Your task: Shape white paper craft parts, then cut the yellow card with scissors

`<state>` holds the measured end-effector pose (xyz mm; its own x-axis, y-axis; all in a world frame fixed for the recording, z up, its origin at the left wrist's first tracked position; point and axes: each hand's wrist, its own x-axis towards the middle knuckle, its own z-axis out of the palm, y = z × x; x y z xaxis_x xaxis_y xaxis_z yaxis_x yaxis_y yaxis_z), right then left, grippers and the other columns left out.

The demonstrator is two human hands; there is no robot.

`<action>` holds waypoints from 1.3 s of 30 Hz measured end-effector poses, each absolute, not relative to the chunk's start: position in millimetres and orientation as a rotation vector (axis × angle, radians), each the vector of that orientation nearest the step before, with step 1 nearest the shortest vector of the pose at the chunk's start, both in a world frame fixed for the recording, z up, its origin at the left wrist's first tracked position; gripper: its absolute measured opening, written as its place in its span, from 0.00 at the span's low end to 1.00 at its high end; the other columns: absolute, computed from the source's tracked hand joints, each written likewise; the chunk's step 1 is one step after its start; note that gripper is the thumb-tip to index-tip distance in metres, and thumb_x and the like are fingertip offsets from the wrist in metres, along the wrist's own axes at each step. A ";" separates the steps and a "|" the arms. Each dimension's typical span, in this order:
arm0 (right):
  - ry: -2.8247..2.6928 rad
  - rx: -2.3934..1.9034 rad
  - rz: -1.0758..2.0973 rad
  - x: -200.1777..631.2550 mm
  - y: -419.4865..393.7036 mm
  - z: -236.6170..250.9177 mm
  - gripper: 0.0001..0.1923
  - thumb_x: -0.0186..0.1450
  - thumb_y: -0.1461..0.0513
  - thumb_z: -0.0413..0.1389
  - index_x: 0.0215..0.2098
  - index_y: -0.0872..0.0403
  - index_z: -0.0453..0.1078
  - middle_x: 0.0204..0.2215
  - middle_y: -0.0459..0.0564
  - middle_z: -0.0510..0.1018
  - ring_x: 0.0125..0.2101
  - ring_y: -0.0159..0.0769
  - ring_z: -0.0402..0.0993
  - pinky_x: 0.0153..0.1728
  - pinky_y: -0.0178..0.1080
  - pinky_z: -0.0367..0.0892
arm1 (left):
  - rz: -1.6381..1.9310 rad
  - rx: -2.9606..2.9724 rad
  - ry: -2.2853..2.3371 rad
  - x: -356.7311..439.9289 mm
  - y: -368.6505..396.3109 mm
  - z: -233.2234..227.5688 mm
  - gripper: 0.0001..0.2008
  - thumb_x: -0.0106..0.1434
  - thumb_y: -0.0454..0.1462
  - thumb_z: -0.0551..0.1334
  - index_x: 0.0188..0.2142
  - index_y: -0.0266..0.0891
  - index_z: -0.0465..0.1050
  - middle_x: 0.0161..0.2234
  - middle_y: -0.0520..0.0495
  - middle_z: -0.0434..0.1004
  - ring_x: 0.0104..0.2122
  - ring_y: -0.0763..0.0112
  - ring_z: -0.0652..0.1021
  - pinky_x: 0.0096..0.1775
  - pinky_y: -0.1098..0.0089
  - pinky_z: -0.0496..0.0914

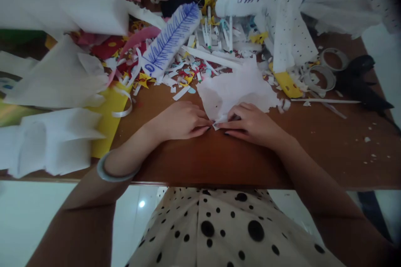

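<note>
Both hands rest on the brown counter (219,162) at the centre of the frame, meeting at the near corner of a thin white sheet of paper (234,89). The left hand (183,120) lies fingers down, its fingertips pinching the paper's corner; the right hand (250,124) presses on the same corner from the other side, fingers curled over the edge. The sheet spreads away from the hands toward the upper middle of the frame.

Beyond it lies a litter of coloured paper scraps (188,75), with a white strip bearing a blue drawn feather (171,41) just left of centre. A yellow sheet (108,121) and crumpled white paper (56,79) fill the left side. At the right sit tape rolls (327,71) and black scissors (360,83), well apart from the hands. A bangle (109,171) circles the left wrist.
</note>
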<state>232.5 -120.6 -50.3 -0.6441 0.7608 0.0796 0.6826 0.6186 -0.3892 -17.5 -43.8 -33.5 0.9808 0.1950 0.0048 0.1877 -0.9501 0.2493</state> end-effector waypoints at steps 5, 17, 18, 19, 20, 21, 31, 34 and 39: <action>-2.670 -1.198 0.427 230.5 -121.4 -47.7 0.16 0.68 0.53 0.51 0.52 0.40 0.72 0.38 0.52 0.72 0.41 0.41 0.64 0.41 0.42 0.57 | 0.045 2.871 0.293 -17.0 -43.2 -30.7 0.14 0.67 0.39 0.54 0.45 0.43 0.78 0.36 0.45 0.81 0.36 0.65 0.78 0.38 0.66 0.65; -2.606 -1.258 0.239 243.8 -118.3 -36.7 0.14 0.69 0.54 0.50 0.50 0.42 0.73 0.40 0.50 0.75 0.40 0.38 0.67 0.41 0.41 0.59 | 0.040 2.916 0.373 -17.1 -45.4 -37.4 0.13 0.66 0.37 0.53 0.45 0.42 0.74 0.36 0.46 0.79 0.35 0.65 0.77 0.39 0.66 0.67; -2.495 -1.390 0.126 255.1 -115.2 -35.5 0.14 0.69 0.56 0.50 0.50 0.45 0.73 0.40 0.51 0.75 0.40 0.39 0.68 0.42 0.41 0.60 | 0.051 2.933 0.401 -16.5 -46.3 -37.2 0.12 0.66 0.37 0.53 0.45 0.41 0.73 0.36 0.45 0.79 0.34 0.65 0.77 0.39 0.66 0.68; -2.329 -1.580 -0.036 268.8 -112.5 -34.0 0.14 0.69 0.57 0.50 0.49 0.48 0.73 0.39 0.52 0.75 0.40 0.41 0.68 0.42 0.42 0.60 | 0.070 2.952 0.429 -15.8 -47.2 -36.6 0.12 0.66 0.36 0.53 0.45 0.40 0.72 0.37 0.45 0.79 0.34 0.66 0.77 0.39 0.66 0.68; -2.155 -1.768 -0.165 284.1 -110.3 -32.6 0.15 0.68 0.59 0.50 0.50 0.51 0.71 0.39 0.54 0.76 0.42 0.43 0.68 0.43 0.44 0.61 | 0.101 2.974 0.461 -15.2 -48.1 -35.7 0.12 0.66 0.36 0.52 0.45 0.38 0.72 0.36 0.45 0.79 0.34 0.66 0.77 0.39 0.66 0.69; -1.949 -1.974 -0.298 300.3 -109.1 -31.6 0.16 0.67 0.62 0.49 0.52 0.54 0.69 0.41 0.56 0.75 0.44 0.45 0.67 0.45 0.46 0.61 | 0.148 2.996 0.503 -14.7 -48.8 -34.8 0.12 0.67 0.36 0.52 0.45 0.37 0.71 0.36 0.45 0.79 0.33 0.66 0.77 0.38 0.66 0.69; -1.360 -2.662 -0.211 383.3 -113.6 -54.9 0.14 0.66 0.60 0.48 0.43 0.53 0.72 0.41 0.60 0.74 0.48 0.62 0.66 0.42 0.63 0.60 | 0.543 3.043 0.761 -17.8 -52.8 -31.9 0.10 0.64 0.35 0.54 0.44 0.37 0.68 0.31 0.49 0.78 0.29 0.69 0.76 0.32 0.70 0.66; -1.343 -2.656 -0.265 378.7 -109.7 -56.7 0.13 0.65 0.63 0.49 0.44 0.56 0.73 0.41 0.62 0.75 0.48 0.61 0.68 0.42 0.61 0.61 | 0.506 3.055 0.934 -19.2 -51.1 -32.7 0.09 0.67 0.36 0.52 0.40 0.38 0.71 0.31 0.48 0.76 0.29 0.69 0.75 0.30 0.70 0.64; -1.195 -2.507 -0.426 365.0 -109.6 -40.8 0.14 0.65 0.65 0.48 0.46 0.58 0.71 0.47 0.66 0.72 0.51 0.61 0.65 0.45 0.60 0.59 | 0.391 2.992 0.987 -18.8 -49.7 -30.6 0.14 0.68 0.42 0.53 0.33 0.39 0.74 0.32 0.48 0.72 0.28 0.71 0.73 0.28 0.71 0.60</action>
<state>365.0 -109.6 -40.8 0.6035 0.6888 0.4018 0.7876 -0.5936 -0.1654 -18.8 -49.7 -30.6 0.7765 0.5816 0.2424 0.5897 -0.8064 0.0456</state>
